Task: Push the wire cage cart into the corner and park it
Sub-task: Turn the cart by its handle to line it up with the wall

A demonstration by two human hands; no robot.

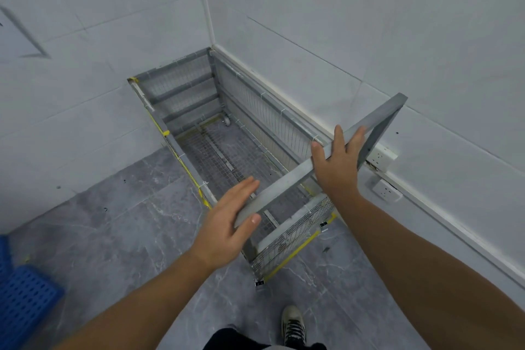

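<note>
Nearest the camera, a sneaker [293, 325] and a dark trouser leg [227, 339] stand on the grey marbled floor [113, 236], and two bare forearms reach forward from the lower edge of the view. The left hand [227, 224] lies flat against the near left end of the grey metal handle bar [321, 160], fingers extended and held close together, the thumb lying against the bar's end; it does not wrap around the bar. The right hand [336, 163] rests on top of the same bar farther along, palm down, fingers straight and slightly spread over the far edge, thumb out to the left; it too presses rather than grips. The handle bar runs diagonally up to the right and turns down at its far end near a white wall socket [380, 157], with a second socket [386, 192] lower on the skirting. The wire cage cart [227, 150], open-topped with mesh sides and a mesh floor, stands in the corner of the room: its far end lies against the left tiled wall [85, 65] and its long right side runs just beside the right tiled wall [369, 37]. Yellow tape [292, 253] edges parts of its frame. A caster [227, 121] shows through the mesh at the far end. A blue perforated crate [25, 301] sits at the lower left, well apart from the cart.
</note>
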